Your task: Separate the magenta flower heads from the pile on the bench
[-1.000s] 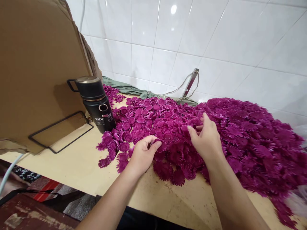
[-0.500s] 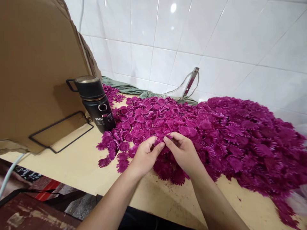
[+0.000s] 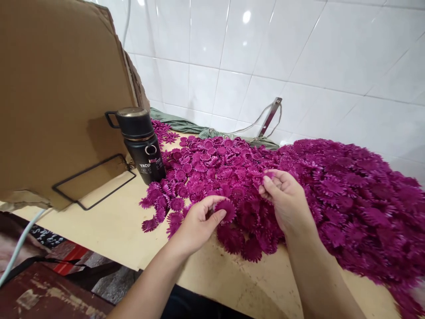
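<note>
Between thumb and fingers, my left hand (image 3: pixel 202 221) pinches a round magenta flower piece (image 3: pixel 226 211) with a fringed edge. My right hand (image 3: pixel 285 195), higher and to the right, pinches a small magenta piece (image 3: pixel 268 174), partly covered by the thumb. The two hands are apart. Both are over the near edge of a large heap of magenta flower pieces (image 3: pixel 335 190), which spreads across the wooden table (image 3: pixel 212 270) and rises highest on the right.
A black vacuum bottle (image 3: pixel 141 146) stands left of the heap, before a large cardboard sheet (image 3: pixel 63 88) and a black wire frame (image 3: pixel 94 181). Green cloth (image 3: pixel 179 122) and a metal bracket (image 3: pixel 270 117) are along the white tiled wall (image 3: pixel 232 48).
My hands, together over the heap before, have separated. The right hand has moved up and right with a small piece, while the left still holds a flower piece. The view has shifted slightly.
</note>
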Demonstrator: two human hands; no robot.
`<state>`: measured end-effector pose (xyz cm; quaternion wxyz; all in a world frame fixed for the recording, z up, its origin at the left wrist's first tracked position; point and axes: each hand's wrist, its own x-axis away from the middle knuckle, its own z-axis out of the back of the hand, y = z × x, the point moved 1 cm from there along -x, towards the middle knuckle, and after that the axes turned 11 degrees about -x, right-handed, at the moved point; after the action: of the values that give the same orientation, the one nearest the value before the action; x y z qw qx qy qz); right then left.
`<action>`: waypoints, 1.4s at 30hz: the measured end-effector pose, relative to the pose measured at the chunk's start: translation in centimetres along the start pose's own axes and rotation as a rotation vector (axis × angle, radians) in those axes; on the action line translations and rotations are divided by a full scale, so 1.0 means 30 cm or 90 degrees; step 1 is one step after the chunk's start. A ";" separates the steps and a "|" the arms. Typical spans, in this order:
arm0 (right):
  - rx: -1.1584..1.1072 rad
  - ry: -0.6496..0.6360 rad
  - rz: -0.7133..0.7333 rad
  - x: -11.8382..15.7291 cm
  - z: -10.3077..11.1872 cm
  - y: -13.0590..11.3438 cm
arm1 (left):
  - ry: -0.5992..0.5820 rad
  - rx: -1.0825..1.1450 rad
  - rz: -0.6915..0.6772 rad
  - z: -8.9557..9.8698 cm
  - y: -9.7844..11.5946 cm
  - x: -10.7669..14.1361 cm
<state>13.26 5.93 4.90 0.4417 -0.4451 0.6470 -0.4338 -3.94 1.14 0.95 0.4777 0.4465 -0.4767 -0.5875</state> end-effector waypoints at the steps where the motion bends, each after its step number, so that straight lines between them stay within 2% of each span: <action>1: 0.004 -0.034 -0.020 0.004 -0.002 0.003 | -0.002 0.007 -0.001 0.000 0.000 -0.003; 3: 0.006 -0.067 -0.050 0.015 -0.007 0.012 | -0.006 0.004 -0.002 0.000 0.001 -0.009; 8: 0.001 -0.073 -0.077 0.025 -0.017 0.018 | 0.017 0.004 -0.005 0.000 -0.005 -0.013; 12: 0.002 -0.063 -0.090 0.023 -0.020 0.008 | 0.087 0.017 0.016 0.001 -0.013 -0.024; 16: 0.070 0.013 -0.004 -0.004 -0.004 0.018 | 0.086 0.036 0.023 -0.008 -0.007 -0.032; 19: 0.183 0.029 0.077 -0.026 0.013 0.039 | 0.068 0.066 0.023 -0.017 -0.001 -0.035; 24: 0.242 -0.011 0.097 -0.011 0.012 0.047 | 0.105 0.111 0.049 -0.018 -0.004 -0.040; 27: 0.231 -0.064 0.060 0.018 -0.009 0.030 | 0.078 0.084 0.021 -0.018 0.017 -0.041; 31: 0.209 -0.192 -0.002 0.049 -0.049 0.015 | 0.005 0.031 -0.016 -0.036 0.051 -0.052; 34: 0.198 -0.223 -0.026 0.057 -0.068 0.016 | 0.012 0.012 -0.012 -0.049 0.053 -0.065; 37: 0.175 -0.165 -0.029 0.039 -0.055 0.014 | 0.074 0.013 0.006 -0.036 0.038 -0.074; 40: 0.109 -0.054 0.009 0.002 -0.007 0.003 | 0.160 0.026 0.037 0.003 0.017 -0.081; 42: 0.070 -0.023 0.033 -0.023 0.026 -0.004 | 0.192 0.025 0.046 0.024 0.007 -0.088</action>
<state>14.18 6.44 4.95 0.4883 -0.4112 0.6252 -0.4490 -4.25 3.82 1.43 0.5560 0.5216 -0.4265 -0.4868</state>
